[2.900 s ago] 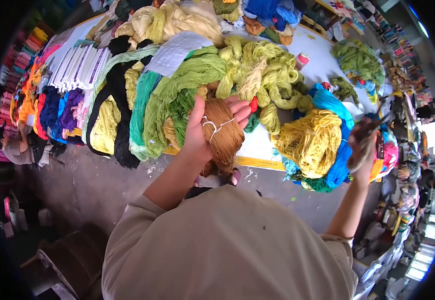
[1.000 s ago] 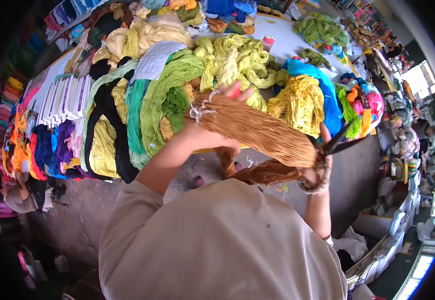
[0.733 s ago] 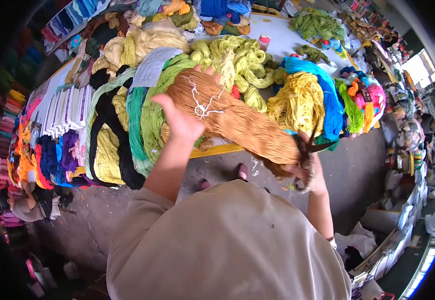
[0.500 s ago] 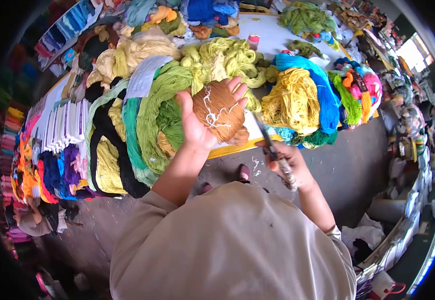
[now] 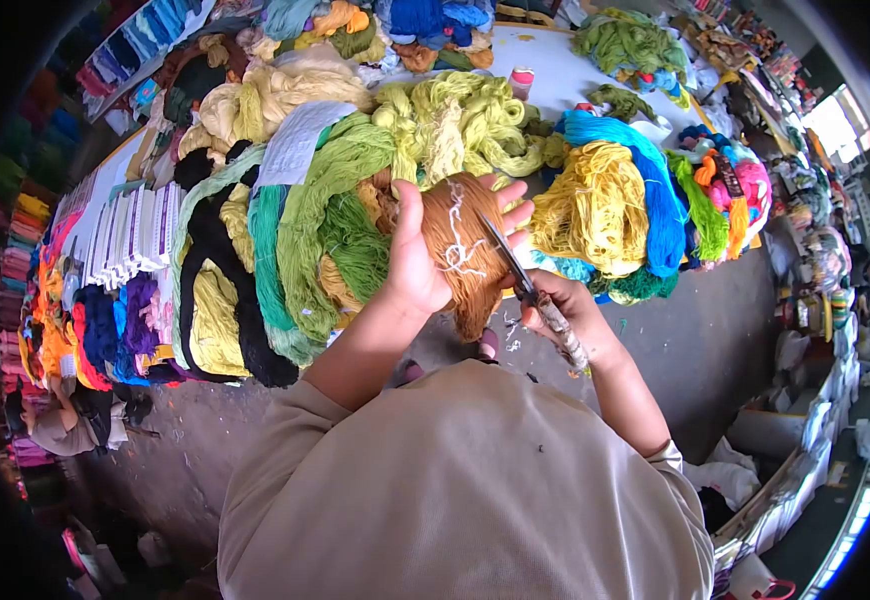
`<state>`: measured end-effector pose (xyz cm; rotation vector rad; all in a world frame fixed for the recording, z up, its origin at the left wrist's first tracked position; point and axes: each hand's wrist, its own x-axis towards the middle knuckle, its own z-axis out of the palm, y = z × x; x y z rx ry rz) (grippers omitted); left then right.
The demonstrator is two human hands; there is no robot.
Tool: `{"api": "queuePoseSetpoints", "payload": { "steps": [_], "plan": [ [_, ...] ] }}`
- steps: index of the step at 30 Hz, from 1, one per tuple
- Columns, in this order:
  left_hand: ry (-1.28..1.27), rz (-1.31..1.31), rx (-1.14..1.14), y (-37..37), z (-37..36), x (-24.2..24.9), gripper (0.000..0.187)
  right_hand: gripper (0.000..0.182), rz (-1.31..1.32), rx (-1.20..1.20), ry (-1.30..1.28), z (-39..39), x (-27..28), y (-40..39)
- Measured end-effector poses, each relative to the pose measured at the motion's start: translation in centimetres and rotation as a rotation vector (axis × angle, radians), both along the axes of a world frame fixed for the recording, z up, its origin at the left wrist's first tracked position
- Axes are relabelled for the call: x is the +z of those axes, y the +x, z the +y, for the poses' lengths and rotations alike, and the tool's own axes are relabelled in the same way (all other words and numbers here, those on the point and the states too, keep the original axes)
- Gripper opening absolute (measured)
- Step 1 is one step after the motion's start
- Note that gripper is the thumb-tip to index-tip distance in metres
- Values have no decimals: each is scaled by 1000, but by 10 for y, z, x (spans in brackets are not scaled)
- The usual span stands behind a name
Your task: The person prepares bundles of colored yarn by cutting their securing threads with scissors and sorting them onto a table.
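Note:
Palm up, my left hand [image 5: 417, 262] carries a skein of brown yarn [image 5: 465, 235], its fingers showing beyond the far side of the bundle. A loose white thread [image 5: 460, 245] lies in loops across the brown strands, and the lower end of the skein hangs toward my body. My right hand [image 5: 567, 305] is closed around scissors [image 5: 511, 258] with a pale, wrapped handle. Their dark blades point up and left, overlapping the right side of the skein near the white thread.
Yarn hanks cover the table before me: green [image 5: 330, 190], yellow [image 5: 595, 210], blue [image 5: 645, 190] and black [image 5: 195, 250]. White booklets [image 5: 130, 245] stand at left, and a pink-and-white spool [image 5: 521, 84] sits at the back. Another person [image 5: 60, 425] is at far left.
My left hand has shifted right and closer with the brown skein. The scissors in my right hand have come from beside the skein to over its right side.

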<state>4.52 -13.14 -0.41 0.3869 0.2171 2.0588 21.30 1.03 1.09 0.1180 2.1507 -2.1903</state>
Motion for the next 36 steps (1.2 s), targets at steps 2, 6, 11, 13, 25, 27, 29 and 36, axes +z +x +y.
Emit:
{"api": "queuePoseSetpoints", "payload": {
  "steps": [2, 6, 11, 13, 25, 27, 29, 36],
  "plan": [
    [3, -46, -35, 3, 1, -4, 98, 43, 9, -63, 26, -2, -1, -3],
    [32, -56, -68, -2, -2, -11, 102, 42, 161, -195, -43, -6, -7, -6],
    [-11, -3, -5, 0, 5, -9, 95, 55, 470, -307, 509, -20, -2, -31],
    [40, -73, -31, -3, 4, -6, 93, 55, 428, -341, 354, -21, -6, -30],
    [79, -102, 89, -27, -5, -10, 87, 80, 256, -433, -54, -20, 1, 9],
    [-4, -103, 100, -22, -1, -6, 87, 79, 293, -465, -54, -28, 11, 4],
    [112, -84, 73, -28, 2, -20, 86, 78, 383, -531, -47, -29, 13, 3],
    [-114, -11, 183, -14, 8, -13, 82, 54, 507, -441, 490, -10, 26, -31]
  ]
}}
